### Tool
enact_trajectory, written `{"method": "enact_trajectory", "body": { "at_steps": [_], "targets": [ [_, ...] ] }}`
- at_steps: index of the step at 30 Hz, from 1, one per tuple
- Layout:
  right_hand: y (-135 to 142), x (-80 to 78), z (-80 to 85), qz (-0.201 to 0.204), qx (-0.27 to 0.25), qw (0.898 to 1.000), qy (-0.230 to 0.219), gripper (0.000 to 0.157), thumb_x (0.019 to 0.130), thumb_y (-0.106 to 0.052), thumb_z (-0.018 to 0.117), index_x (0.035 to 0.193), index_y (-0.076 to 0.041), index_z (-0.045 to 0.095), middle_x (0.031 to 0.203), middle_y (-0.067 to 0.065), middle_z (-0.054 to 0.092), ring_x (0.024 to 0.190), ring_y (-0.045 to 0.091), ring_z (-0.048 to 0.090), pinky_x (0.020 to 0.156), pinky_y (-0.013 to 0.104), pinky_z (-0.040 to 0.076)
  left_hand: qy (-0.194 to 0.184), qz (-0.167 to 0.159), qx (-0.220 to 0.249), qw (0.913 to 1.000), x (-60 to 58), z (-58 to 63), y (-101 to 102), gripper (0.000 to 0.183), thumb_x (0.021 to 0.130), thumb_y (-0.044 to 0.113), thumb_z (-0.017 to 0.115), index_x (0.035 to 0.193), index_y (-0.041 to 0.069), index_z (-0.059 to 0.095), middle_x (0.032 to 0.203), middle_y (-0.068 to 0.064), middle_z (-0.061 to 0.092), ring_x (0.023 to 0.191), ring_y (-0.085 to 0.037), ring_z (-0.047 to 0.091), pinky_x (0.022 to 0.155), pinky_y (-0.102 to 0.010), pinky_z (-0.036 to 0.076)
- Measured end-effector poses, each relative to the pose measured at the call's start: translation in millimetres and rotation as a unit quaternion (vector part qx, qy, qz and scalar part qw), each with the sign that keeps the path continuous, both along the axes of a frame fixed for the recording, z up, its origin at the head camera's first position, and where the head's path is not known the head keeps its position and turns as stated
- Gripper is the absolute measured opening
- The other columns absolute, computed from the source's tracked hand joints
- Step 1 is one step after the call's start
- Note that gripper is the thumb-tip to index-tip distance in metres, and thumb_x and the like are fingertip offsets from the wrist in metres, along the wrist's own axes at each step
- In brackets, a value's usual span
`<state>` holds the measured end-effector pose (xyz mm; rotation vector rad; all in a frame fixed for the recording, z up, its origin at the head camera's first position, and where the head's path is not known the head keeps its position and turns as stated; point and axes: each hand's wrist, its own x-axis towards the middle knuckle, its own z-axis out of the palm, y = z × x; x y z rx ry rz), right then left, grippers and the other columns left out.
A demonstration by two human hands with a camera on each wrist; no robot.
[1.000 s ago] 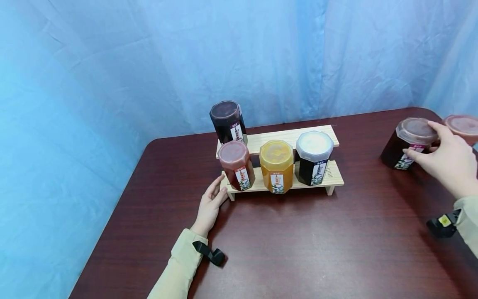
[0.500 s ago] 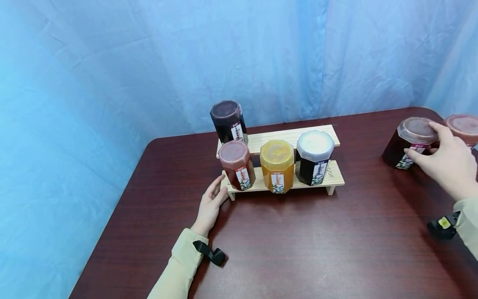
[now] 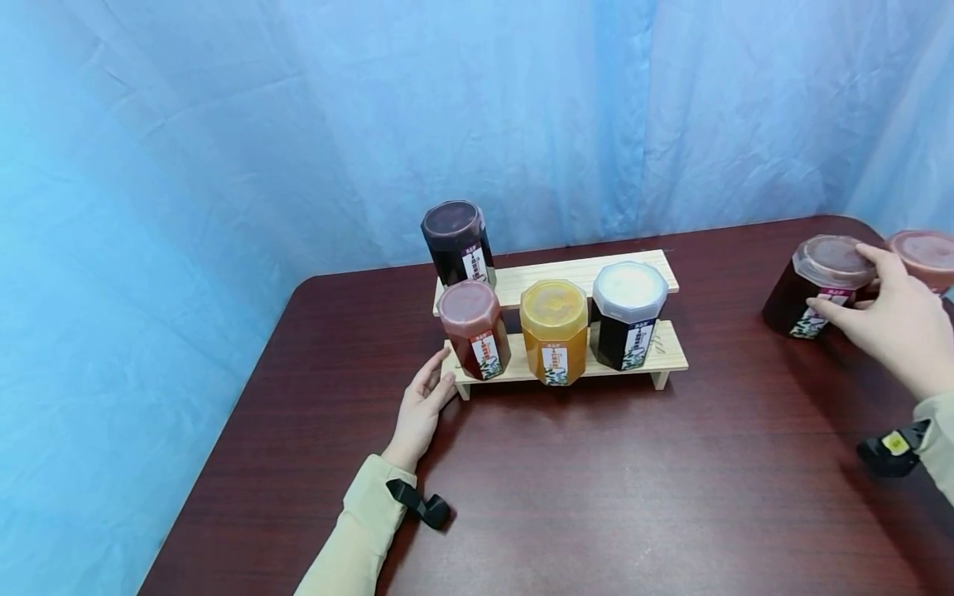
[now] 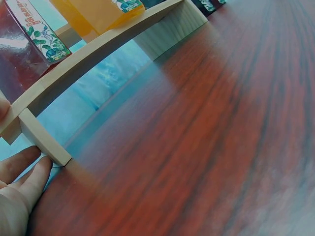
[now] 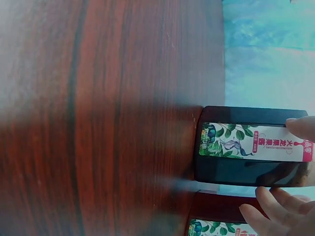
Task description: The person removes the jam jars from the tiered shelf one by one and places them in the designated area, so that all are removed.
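Observation:
In the head view my right hand (image 3: 902, 327) grips a dark jam jar (image 3: 793, 290), thumb and fingers round the sides near its clear lid. The jar stands upright on the table; its pink-banded label (image 5: 253, 142) shows in the right wrist view. My left hand (image 3: 413, 414) holds the left end of a two-step wooden rack (image 3: 514, 367), its fingertips (image 4: 37, 169) touching the leg. On the lower step stand a red-brown jar (image 3: 477, 352), a yellow jar (image 3: 562, 352) and a black jar (image 3: 613, 343) with a white lid. A dark purple jar (image 3: 450, 257) is on the upper step's left end.
Another jar with a pinkish lid (image 3: 924, 248) stands behind my right hand, partly hidden by it. The brown wooden table (image 3: 581, 480) runs back to a blue curtain (image 3: 522, 108). Bare board (image 3: 574, 273) shows on the upper step right of the purple jar.
Almost nothing differs. My right wrist shifts very slightly to the right while the hand keeps its grip on the dark jar; the left hand and the rack stay in place.

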<state>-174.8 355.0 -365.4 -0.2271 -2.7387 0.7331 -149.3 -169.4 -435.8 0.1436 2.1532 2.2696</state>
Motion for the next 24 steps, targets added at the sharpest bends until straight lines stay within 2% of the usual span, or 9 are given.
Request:
{"method": "enact_trajectory", "body": {
  "at_steps": [5,12,15,16,17,18,20,21,24],
  "targets": [
    [-1,0.0,1.0,0.0,0.0,1.0,-0.01,0.086,0.087,-0.028,0.066,0.149,0.001,0.015,0.114,0.042,0.045,0.095,0.052,0.05,0.073,0.06,0.042,-0.002,0.004,0.0,1.0,0.7,-0.8,-1,0.049,0.098,0.008,0.049,0.144,0.001,0.035,0.147,-0.019,0.037,0.119,-0.007,0.047,0.095,-0.025,0.045],
    [-1,6.2,1.6,0.005,-0.008,1.0,-0.014,0.087,0.086,-0.027,0.066,0.149,0.002,0.014,0.118,0.041,0.043,0.1,0.053,0.048,0.074,0.055,0.043,-0.003,0.003,-0.001,1.0,1.0,1.9,1,0.05,0.097,0.007,0.05,0.144,0.001,0.035,0.151,-0.015,0.032,0.131,-0.019,0.037,0.096,-0.025,0.044],
    [17,0.0,-16.9,0.006,-0.019,1.0,-0.018,0.09,0.085,-0.034,0.067,0.151,-0.005,0.014,0.119,0.04,0.043,0.089,0.027,0.062,0.068,0.038,0.049,-0.004,0.003,-0.004,1.0,0.4,1.7,1,0.05,0.097,0.007,0.05,0.144,0.002,0.035,0.151,-0.015,0.032,0.133,-0.022,0.035,0.097,-0.027,0.044],
    [28,-5.6,-29.3,0.004,-0.021,1.0,-0.02,0.092,0.085,-0.038,0.067,0.152,-0.008,0.012,0.119,0.04,0.042,0.088,0.028,0.063,0.071,0.046,0.049,-0.004,0.004,-0.005,1.0,0.2,1.7,1,0.05,0.097,0.007,0.05,0.144,0.002,0.036,0.151,-0.015,0.032,0.133,-0.023,0.035,0.097,-0.027,0.044],
    [37,-11.0,-40.1,0.003,-0.023,0.999,-0.021,0.094,0.083,-0.041,0.068,0.153,-0.011,0.012,0.119,0.04,0.043,0.078,0.013,0.064,0.066,0.036,0.05,-0.004,0.005,-0.007,1.0,-0.2,1.4,0,0.05,0.097,0.008,0.05,0.144,0.002,0.036,0.151,-0.015,0.033,0.133,-0.023,0.036,0.097,-0.028,0.044],
    [41,-13.0,-46.0,0.002,-0.023,1.0,-0.021,0.095,0.082,-0.045,0.068,0.153,-0.014,0.012,0.119,0.039,0.043,0.076,0.013,0.064,0.059,0.03,0.049,-0.004,0.005,-0.009,0.9999,-0.3,1.4,0,0.05,0.097,0.008,0.05,0.144,0.002,0.036,0.151,-0.015,0.034,0.132,-0.022,0.037,0.098,-0.028,0.044],
    [37,-10.1,-43.3,0.006,-0.021,0.999,-0.025,0.094,0.083,-0.041,0.069,0.152,-0.01,0.015,0.117,0.039,0.044,0.084,0.029,0.065,0.062,0.038,0.051,-0.006,0.006,-0.012,0.9999,-0.3,1.6,0,0.049,0.097,0.009,0.05,0.144,0.003,0.036,0.15,-0.015,0.035,0.129,-0.019,0.041,0.098,-0.029,0.044],
    [32,-7.1,-39.9,0.008,-0.012,1.0,-0.022,0.093,0.082,-0.042,0.069,0.151,-0.009,0.017,0.115,0.038,0.045,0.082,0.028,0.065,0.057,0.033,0.049,-0.007,0.008,-0.012,0.9999,0.1,2.0,0,0.049,0.097,0.009,0.05,0.144,0.004,0.037,0.149,-0.016,0.036,0.127,-0.017,0.043,0.097,-0.028,0.044],
    [-6,16.1,-4.0,0.02,-0.001,1.0,-0.023,0.085,0.085,-0.033,0.069,0.147,0.002,0.022,0.11,0.038,0.046,0.094,0.052,0.052,0.064,0.052,0.047,-0.01,0.01,-0.011,0.9998,1.3,2.4,0,0.049,0.097,0.008,0.05,0.144,0.004,0.037,0.147,-0.017,0.039,0.121,-0.011,0.047,0.096,-0.028,0.045]
  ]
}}
